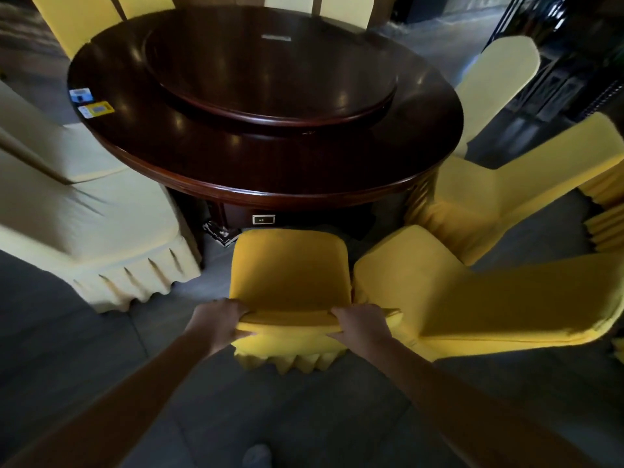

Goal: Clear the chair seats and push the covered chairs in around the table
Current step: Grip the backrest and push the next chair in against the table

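Observation:
A chair in a bright yellow cover (pixel 289 268) stands directly before me, its front facing the round dark wooden table (pixel 189 153). My left hand (pixel 216 320) grips the top edge of its backrest on the left. My right hand (pixel 359 322) grips the same edge on the right. The seat shows bare yellow fabric with nothing on it. Its front edge sits just short of the table rim.
A second yellow chair (pixel 472 298) stands close on the right, nearly touching. A pale cream chair (pixel 101 228) is on the left. More covered chairs ring the table. A lazy Susan (pixel 270 72) and two small cards (pixel 91 103) lie on the tabletop. Grey floor lies behind me.

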{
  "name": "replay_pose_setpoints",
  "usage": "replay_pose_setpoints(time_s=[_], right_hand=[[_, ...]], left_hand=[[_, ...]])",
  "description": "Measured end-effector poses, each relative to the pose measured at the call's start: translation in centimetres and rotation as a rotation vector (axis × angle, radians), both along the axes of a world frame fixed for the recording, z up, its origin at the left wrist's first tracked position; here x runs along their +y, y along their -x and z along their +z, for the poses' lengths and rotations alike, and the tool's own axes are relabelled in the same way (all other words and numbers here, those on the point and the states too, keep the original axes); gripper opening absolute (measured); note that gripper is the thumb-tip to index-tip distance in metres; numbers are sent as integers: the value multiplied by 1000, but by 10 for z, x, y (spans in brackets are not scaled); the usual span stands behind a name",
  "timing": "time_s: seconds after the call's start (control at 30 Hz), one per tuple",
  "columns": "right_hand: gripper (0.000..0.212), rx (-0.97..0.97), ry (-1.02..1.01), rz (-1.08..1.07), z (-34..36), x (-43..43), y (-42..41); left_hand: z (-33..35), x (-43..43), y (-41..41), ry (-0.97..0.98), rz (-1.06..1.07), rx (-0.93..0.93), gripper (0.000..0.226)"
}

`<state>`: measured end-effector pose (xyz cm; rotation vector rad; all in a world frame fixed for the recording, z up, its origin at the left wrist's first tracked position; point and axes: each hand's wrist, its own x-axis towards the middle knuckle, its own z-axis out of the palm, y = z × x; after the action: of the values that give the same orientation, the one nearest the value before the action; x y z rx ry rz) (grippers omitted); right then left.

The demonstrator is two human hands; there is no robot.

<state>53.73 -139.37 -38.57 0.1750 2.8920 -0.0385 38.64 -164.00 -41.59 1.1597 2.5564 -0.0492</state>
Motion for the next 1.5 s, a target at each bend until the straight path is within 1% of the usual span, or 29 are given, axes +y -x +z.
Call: replay_pose_setpoints(time_s=[0.13,0.27,0.37,0.57,0.77,0.87,0.93,1.07,1.2,1.27,1.33,1.4,1.47,1.5], right_hand=[[37,49,39,20,-1,-19,29],[37,66,26,63,1,-21,61],[41,80,-15,79,2,-11,79],[48,89,-63,68,-8,0,91],[42,99,-64,4,-11,-7,89],[42,81,-57,-37,-10,-12,88],[43,51,-51,-48,-7,-14,88],[43,14,-67,-60,-2,-23,82],[46,9,-23,-62,-2,-36,64],[48,11,59,-80,0,-40,56],[52,-6,163,-108,7,-39,50],[52,4,249,-110,15,-32,42],[49,74,296,-94,21,-21,28],[49,109,302,-89,22,-15,18]], left_hand=[[7,-10,35,29,107,-22,52],[17,-7,63,53,203,-6,45],[16,1,75,49,229,-3,50],[16,8,84,31,217,-4,50],[17,6,83,-9,224,-17,55],[18,7,83,32,192,-15,58],[22,8,82,93,142,13,58],[31,8,77,159,43,75,52],[31,-8,63,171,10,64,49],[33,-12,59,179,14,22,50],[43,-10,61,248,23,-79,58],[54,-2,61,306,50,-242,68],[66,15,52,283,92,-411,83],[70,27,44,260,106,-466,89]])
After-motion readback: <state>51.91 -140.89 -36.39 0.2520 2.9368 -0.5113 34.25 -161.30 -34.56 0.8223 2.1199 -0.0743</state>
